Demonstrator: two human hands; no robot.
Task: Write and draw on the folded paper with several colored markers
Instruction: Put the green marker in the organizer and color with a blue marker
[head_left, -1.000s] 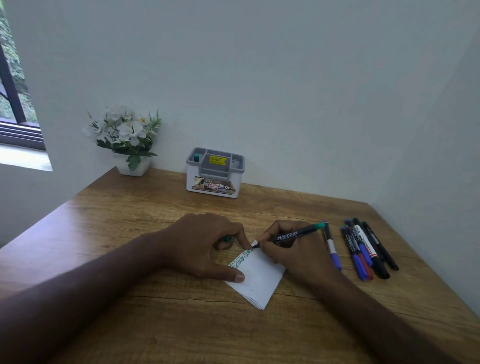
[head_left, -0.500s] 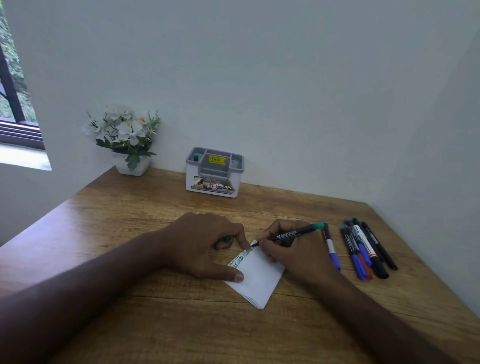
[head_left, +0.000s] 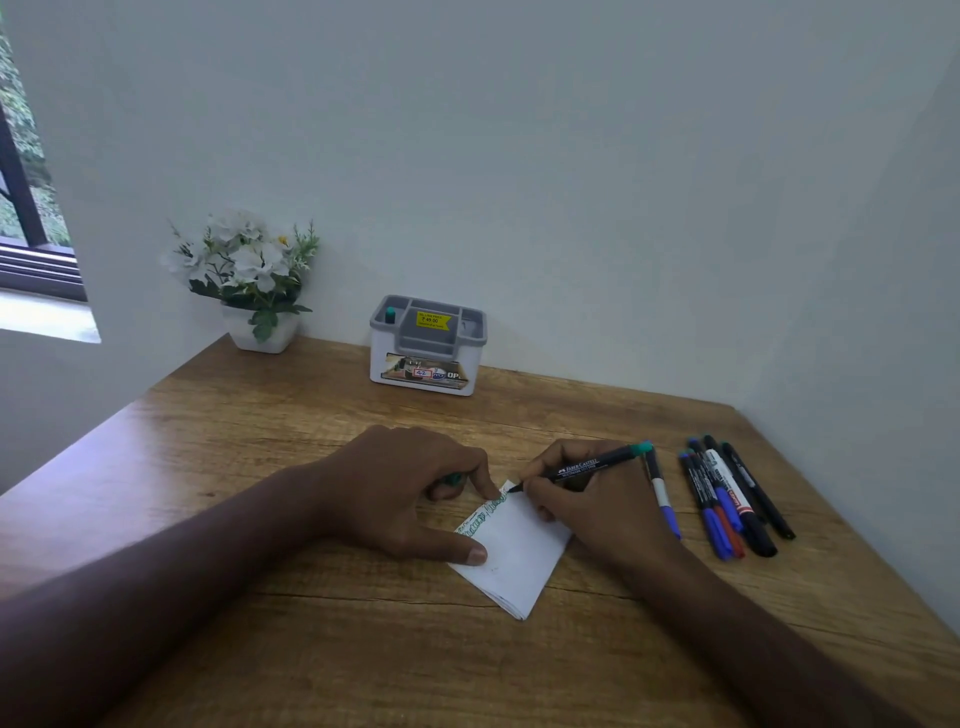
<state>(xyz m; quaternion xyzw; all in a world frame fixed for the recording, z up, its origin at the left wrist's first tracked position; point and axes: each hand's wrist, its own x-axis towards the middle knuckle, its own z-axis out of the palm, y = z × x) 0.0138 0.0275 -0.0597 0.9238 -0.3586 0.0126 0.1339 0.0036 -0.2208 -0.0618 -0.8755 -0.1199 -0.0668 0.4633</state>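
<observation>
**A:** From the head view, where did the folded paper (head_left: 511, 551) lie?

**B:** It lay flat on the wooden surface (head_left: 291, 447), roughly midway between the left and right edges and toward the near edge, turned so one corner pointed at the person. Green lettering ran along its upper left edge.

**A:** And the hands?

**B:** The left hand (head_left: 400, 483) pressed the paper down. Its thumb lay across the paper's left corner, and a fingertip touched the paper's far corner. Its other fingers (head_left: 441, 491) were curled under, with something small and green tucked among them; I could not tell what it was.

**A:** The right one?

**B:** The right hand (head_left: 587, 504) rested on the paper's right edge and gripped the green marker (head_left: 582, 467), fingers clenched round the barrel near the tip. The tip touched the paper at its far corner, just beside the left fingertip. The marker's green end pointed toward the right edge of the surface.

**A:** What else was there?

**B:** A single blue-capped marker (head_left: 661, 491) lay just beside the right hand. A cluster of loose markers (head_left: 732, 499), blue, red and black, lay near the right edge. A grey and white organiser (head_left: 427, 345) stood against the far edge, and a white pot of flowers (head_left: 249, 275) stood at the far left corner.
</observation>
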